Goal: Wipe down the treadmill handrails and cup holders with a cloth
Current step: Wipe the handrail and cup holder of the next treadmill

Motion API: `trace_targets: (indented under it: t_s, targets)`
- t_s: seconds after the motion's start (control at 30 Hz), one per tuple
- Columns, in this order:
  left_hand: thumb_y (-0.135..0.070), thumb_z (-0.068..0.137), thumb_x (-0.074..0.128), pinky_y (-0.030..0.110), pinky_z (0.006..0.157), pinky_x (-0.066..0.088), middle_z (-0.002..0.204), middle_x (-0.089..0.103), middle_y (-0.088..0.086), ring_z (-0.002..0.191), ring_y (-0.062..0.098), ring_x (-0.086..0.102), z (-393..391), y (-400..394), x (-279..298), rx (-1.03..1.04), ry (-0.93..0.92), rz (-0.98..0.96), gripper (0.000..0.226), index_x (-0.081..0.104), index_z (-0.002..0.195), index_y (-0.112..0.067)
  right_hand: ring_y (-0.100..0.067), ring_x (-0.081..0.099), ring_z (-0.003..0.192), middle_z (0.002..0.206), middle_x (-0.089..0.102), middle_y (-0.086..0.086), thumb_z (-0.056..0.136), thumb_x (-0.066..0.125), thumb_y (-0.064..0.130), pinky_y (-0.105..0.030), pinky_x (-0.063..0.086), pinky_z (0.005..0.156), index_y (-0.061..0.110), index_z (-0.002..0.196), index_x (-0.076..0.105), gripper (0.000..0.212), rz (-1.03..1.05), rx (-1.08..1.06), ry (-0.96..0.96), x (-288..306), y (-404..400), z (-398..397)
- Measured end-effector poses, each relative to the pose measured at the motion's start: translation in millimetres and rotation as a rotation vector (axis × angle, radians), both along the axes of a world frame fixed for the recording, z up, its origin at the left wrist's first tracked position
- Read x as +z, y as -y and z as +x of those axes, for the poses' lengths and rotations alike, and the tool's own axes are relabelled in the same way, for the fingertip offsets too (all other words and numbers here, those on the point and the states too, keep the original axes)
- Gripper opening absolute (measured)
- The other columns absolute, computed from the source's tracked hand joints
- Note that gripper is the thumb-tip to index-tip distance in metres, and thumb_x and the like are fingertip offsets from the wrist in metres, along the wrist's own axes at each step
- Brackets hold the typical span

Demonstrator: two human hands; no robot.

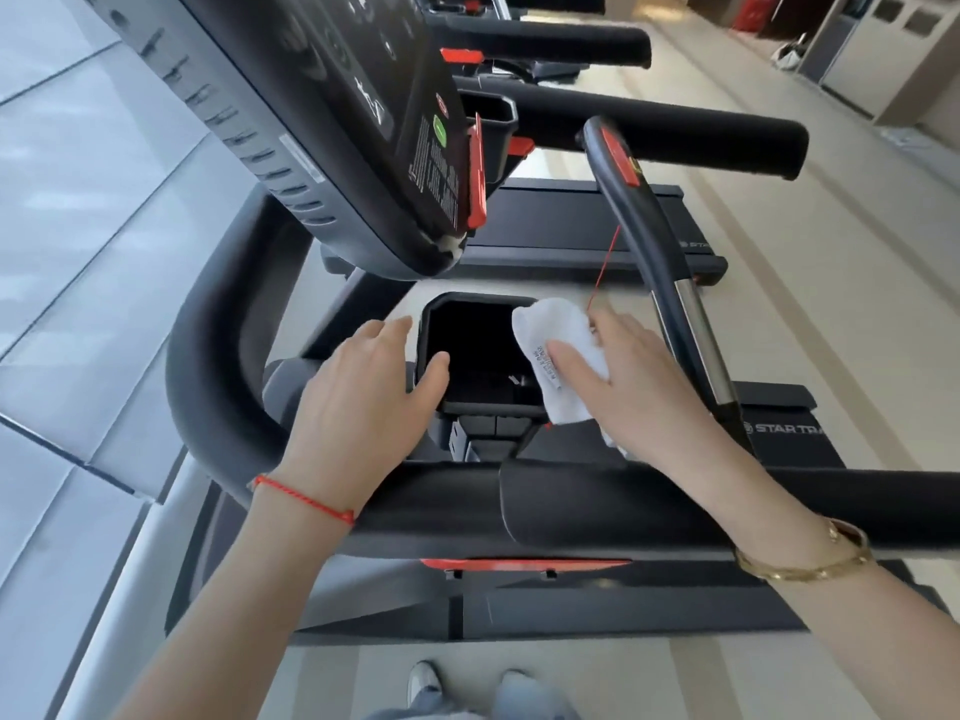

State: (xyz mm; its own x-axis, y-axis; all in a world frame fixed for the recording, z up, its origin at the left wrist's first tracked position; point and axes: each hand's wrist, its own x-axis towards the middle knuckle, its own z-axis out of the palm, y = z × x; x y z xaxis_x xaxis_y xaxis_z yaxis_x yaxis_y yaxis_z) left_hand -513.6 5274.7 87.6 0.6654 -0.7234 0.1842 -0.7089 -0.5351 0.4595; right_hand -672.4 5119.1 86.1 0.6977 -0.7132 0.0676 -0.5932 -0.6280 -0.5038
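A black cup holder (470, 350) sits below the treadmill console (332, 122). My left hand (363, 387) rests on the holder's left rim, fingers straight, thumb on the near edge. My right hand (618, 387) grips a white cloth (550, 356) with a small label and presses it against the holder's right rim. The black padded handrail (519, 506) runs across in front of me, under both forearms, and curves up on the left (208, 356). A curved black and chrome centre bar (670, 288) rises to the right of the cloth.
A red safety cord (605, 267) hangs from the centre bar down to my right hand. More treadmills (649, 132) stand in a row beyond. Grey window panels (78, 200) lie to the left. Bins (893, 49) stand at the far right. My shoes (426, 683) show below.
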Motion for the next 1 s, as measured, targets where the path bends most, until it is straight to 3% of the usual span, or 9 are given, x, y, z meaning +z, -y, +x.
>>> trace_targets:
  t_s: [0.2, 0.3, 0.47, 0.63, 0.73, 0.8, 0.9, 1.0]
  targets:
    - [-0.046, 0.093, 0.046, 0.046, 0.077, 0.054, 0.102, 0.065, 0.003, 0.091, 0.026, 0.064, 0, 12, 0, 0.027, -0.034, -0.024, 0.041, 0.065, 0.109, -0.014, -0.017, 0.043, 0.096, 0.098, 0.044, 0.012, 0.091, 0.041, 0.057, -0.034, 0.035, 0.082, 0.026, 0.1, 0.045, 0.032, -0.132, 0.124, -0.002, 6, 29, 21]
    - [-0.045, 0.09, 0.049, 0.045, 0.078, 0.054, 0.098, 0.066, 0.004, 0.086, 0.025, 0.065, -2, 12, 2, 0.056, -0.056, -0.043, 0.041, 0.065, 0.107, -0.012, -0.019, 0.048, 0.095, 0.091, 0.05, 0.01, 0.092, 0.051, 0.053, -0.032, 0.034, 0.075, 0.023, 0.098, 0.053, 0.03, -0.076, 0.273, -0.022, 15, 53, 51]
    - [-0.046, 0.086, 0.049, 0.044, 0.077, 0.055, 0.093, 0.067, 0.0, 0.083, 0.019, 0.065, -3, 15, 7, 0.083, -0.112, -0.075, 0.038, 0.067, 0.104, -0.017, -0.018, 0.047, 0.099, 0.101, 0.056, 0.01, 0.089, 0.059, 0.053, -0.032, 0.034, 0.082, 0.02, 0.11, 0.061, 0.039, -0.168, 0.61, -0.068, 25, 56, 94]
    - [-0.046, 0.087, 0.051, 0.037, 0.076, 0.056, 0.095, 0.067, -0.007, 0.082, 0.014, 0.065, -6, 12, 6, 0.093, -0.106, -0.091, 0.04, 0.067, 0.112, -0.02, -0.009, 0.046, 0.093, 0.1, 0.051, 0.017, 0.09, 0.059, 0.053, -0.026, 0.029, 0.072, 0.024, 0.113, 0.059, 0.037, -0.176, 0.57, 0.022, 15, 72, 66]
    - [-0.047, 0.086, 0.051, 0.021, 0.065, 0.05, 0.091, 0.066, -0.01, 0.077, 0.01, 0.063, -8, 12, 4, 0.107, -0.091, -0.081, 0.037, 0.068, 0.109, -0.023, -0.011, 0.049, 0.089, 0.093, 0.052, 0.011, 0.089, 0.056, 0.056, -0.027, 0.031, 0.067, 0.021, 0.106, 0.058, 0.038, -0.142, 0.561, 0.019, 15, 74, 65]
    - [-0.046, 0.085, 0.053, 0.013, 0.064, 0.043, 0.088, 0.066, -0.011, 0.073, 0.008, 0.063, -9, 11, 4, 0.114, -0.086, -0.086, 0.033, 0.068, 0.105, -0.024, -0.013, 0.048, 0.093, 0.097, 0.053, 0.009, 0.09, 0.055, 0.054, -0.027, 0.032, 0.073, 0.019, 0.11, 0.058, 0.041, -0.235, 0.646, -0.002, 19, 65, 83]
    - [-0.045, 0.085, 0.055, 0.015, 0.065, 0.044, 0.084, 0.063, -0.011, 0.071, 0.01, 0.062, -9, 11, 5, 0.11, -0.074, -0.106, 0.033, 0.069, 0.105, -0.022, -0.02, 0.049, 0.093, 0.104, 0.057, 0.001, 0.093, 0.054, 0.051, -0.033, 0.039, 0.083, 0.015, 0.115, 0.058, 0.042, -0.446, 0.738, -0.045, 22, 49, 104]
    - [-0.045, 0.086, 0.054, 0.028, 0.066, 0.052, 0.088, 0.065, -0.008, 0.076, 0.013, 0.063, -10, 11, 5, 0.099, -0.07, -0.104, 0.035, 0.068, 0.107, -0.021, -0.018, 0.049, 0.09, 0.1, 0.056, 0.006, 0.094, 0.052, 0.051, -0.03, 0.035, 0.074, 0.019, 0.112, 0.058, 0.037, -0.405, 0.716, -0.021, 20, 55, 92]
